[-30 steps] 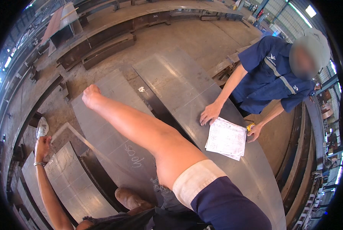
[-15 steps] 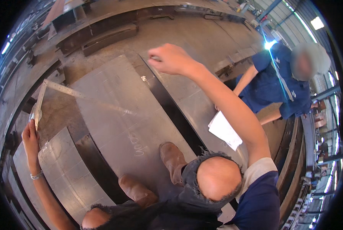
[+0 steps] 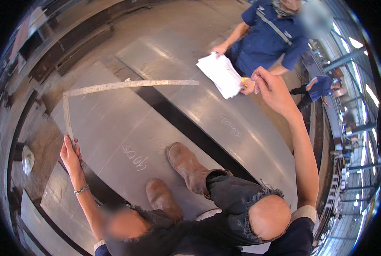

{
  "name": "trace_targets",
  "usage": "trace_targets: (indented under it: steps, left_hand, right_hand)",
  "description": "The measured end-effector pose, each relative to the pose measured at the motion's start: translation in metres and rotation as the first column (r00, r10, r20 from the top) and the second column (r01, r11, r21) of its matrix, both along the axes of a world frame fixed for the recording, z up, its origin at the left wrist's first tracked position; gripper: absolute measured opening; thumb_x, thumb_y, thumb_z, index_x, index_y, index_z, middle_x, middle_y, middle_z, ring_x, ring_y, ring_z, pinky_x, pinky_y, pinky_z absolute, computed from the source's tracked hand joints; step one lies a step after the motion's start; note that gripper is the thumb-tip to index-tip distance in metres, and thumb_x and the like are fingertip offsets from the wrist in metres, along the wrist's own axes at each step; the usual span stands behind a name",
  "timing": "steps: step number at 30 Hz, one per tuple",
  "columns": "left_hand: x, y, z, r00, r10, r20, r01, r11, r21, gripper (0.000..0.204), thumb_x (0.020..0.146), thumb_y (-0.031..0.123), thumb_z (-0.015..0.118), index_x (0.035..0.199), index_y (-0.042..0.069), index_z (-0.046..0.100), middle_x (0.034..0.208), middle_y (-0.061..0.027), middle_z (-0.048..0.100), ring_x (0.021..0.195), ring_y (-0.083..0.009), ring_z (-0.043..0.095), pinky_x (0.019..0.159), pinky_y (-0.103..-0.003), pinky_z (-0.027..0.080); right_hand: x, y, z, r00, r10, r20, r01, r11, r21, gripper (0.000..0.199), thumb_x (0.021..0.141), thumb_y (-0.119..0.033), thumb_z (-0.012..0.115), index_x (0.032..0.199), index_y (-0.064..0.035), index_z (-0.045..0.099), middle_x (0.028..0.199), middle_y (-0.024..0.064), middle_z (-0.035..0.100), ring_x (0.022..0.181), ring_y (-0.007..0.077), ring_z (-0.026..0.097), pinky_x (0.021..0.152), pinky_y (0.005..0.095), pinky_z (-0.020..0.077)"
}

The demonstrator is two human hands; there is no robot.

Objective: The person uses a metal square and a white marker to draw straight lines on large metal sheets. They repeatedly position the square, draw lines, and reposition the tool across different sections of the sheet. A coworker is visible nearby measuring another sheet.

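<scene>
- My left hand (image 3: 69,154) has its fingers wrapped around one leg of an L-shaped metal square (image 3: 101,88); the other leg reaches out over the steel plate (image 3: 113,128) under me, and its tip shows against the next plate (image 3: 203,102).
- My right hand (image 3: 270,87) is raised on the far side, fingers curled in with the thumb near the fingertips; at this angle I can't tell whether something small is pinched there.
- I judge this to be the handling of the square, not the laying of it against an edge. Placing it would call for a steady left hold and a flat, square approach.
- Both plates carry chalk writing, and a dark gap runs between them. My brown boots (image 3: 188,164) rest on the nearer plate, in front of my torn dark trousers.
- Across from me a co-worker (image 3: 258,47) in dark blue holds white sheets of paper (image 3: 220,74), with a yellow object (image 3: 244,81) at the other hand, close to my right.
- Around us is a workshop: long steel beams (image 3: 84,51) on a brown floor (image 3: 177,21), a second person (image 3: 322,87) farther back, and bright openings at the right.
</scene>
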State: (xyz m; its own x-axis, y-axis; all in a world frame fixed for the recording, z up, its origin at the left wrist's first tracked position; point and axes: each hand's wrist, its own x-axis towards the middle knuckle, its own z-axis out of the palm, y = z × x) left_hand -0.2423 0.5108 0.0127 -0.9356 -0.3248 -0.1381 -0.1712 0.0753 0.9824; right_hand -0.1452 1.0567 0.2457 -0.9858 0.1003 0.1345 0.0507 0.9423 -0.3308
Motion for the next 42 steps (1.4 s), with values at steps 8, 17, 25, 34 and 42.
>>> trace_targets:
  steps: [8,17,25,34,42]
  left_hand:
    - [-0.024,0.010,-0.005,0.998,-0.058,0.037,0.062,0.992,-0.110,0.049,0.103,0.051,0.050,0.087,0.006,0.063,0.052,0.0070,0.040,0.043,-0.0024,0.034,0.039,-0.021,0.025]
    - [-0.028,0.018,-0.018,0.995,0.023,0.098,-0.007,0.988,-0.155,0.049,0.102,0.052,0.051,0.086,0.008,0.063,0.052,0.0077,0.039,0.042,-0.0023,0.033,0.040,-0.021,0.023]
    - [-0.036,0.065,0.023,0.989,0.124,0.081,-0.100,0.961,-0.258,0.045,0.102,0.051,0.052,0.084,0.010,0.062,0.052,0.0081,0.040,0.041,-0.0011,0.032,0.038,-0.020,0.023]
    - [-0.033,0.144,0.074,0.981,0.174,0.090,-0.127,0.915,-0.384,0.046,0.102,0.052,0.052,0.087,0.009,0.063,0.054,0.0091,0.037,0.043,-0.0012,0.028,0.040,-0.021,0.021]
    - [-0.016,0.231,0.122,0.963,0.252,0.090,-0.181,0.860,-0.476,0.048,0.103,0.052,0.050,0.082,0.011,0.062,0.051,0.0078,0.040,0.042,-0.0016,0.032,0.039,-0.020,0.023]
  right_hand:
    - [0.016,0.027,0.007,0.995,-0.064,0.078,0.054,0.990,0.131,0.012,0.095,-0.010,0.061,0.103,-0.0021,0.064,0.071,0.0147,0.064,0.063,0.0223,0.064,0.062,0.0359,0.0485]
    - [-0.069,0.070,-0.068,0.993,0.117,0.027,-0.119,0.987,0.104,0.014,0.091,-0.013,0.063,0.103,-0.0070,0.058,0.080,0.0147,0.067,0.078,0.0373,0.067,0.068,0.0477,0.0508]
    - [-0.131,0.109,-0.156,0.947,0.241,0.211,-0.215,0.967,-0.137,0.011,0.094,-0.015,0.060,0.101,-0.0070,0.060,0.076,0.0146,0.065,0.070,0.0331,0.064,0.065,0.0451,0.0479]
    - [-0.134,0.185,-0.228,0.911,0.352,0.217,-0.240,0.878,-0.415,0.016,0.093,-0.019,0.062,0.099,-0.0047,0.068,0.088,0.0157,0.070,0.081,0.0363,0.067,0.072,0.0463,0.0518]
    - [-0.194,0.222,-0.268,0.867,0.426,0.257,-0.103,0.659,-0.745,0.015,0.096,-0.017,0.063,0.101,-0.0032,0.063,0.078,0.0118,0.068,0.070,0.0218,0.066,0.067,0.0363,0.0508]
